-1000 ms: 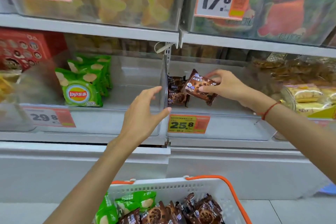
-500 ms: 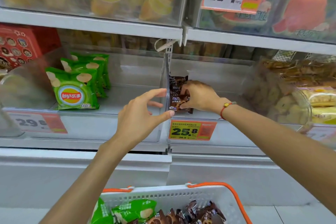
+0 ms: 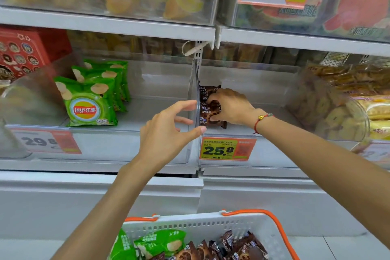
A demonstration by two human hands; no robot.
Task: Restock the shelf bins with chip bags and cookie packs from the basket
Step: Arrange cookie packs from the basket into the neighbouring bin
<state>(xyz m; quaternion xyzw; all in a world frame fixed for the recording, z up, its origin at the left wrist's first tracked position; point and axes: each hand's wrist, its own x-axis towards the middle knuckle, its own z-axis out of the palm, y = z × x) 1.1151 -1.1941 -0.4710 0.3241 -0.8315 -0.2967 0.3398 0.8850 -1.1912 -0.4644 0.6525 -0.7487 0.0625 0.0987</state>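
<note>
Waiting nearest, at the bottom edge, the white plastic basket with orange handles (image 3: pixel 213 222) holds more green chip bags (image 3: pixel 160 243) and brown cookie packs (image 3: pixel 232 245). These are light, crinkly, air-puffed wrappers over brittle contents, so I judge a gentle pinch at a sealed edge safer than a squeeze. Farther in, the left hand (image 3: pixel 166 131) hovers wide, fingers spread, thumb tip at the clear plastic divider (image 3: pixel 196 95). Beyond that divider the right hand (image 3: pixel 230 106) holds a brown chocolate-cookie pack (image 3: pixel 205 99) upright against the cookie bin's left wall. Green Lay's chip bags (image 3: pixel 90 101) stand in the left bin. The bins' raised clear front lips hamper entry.
</note>
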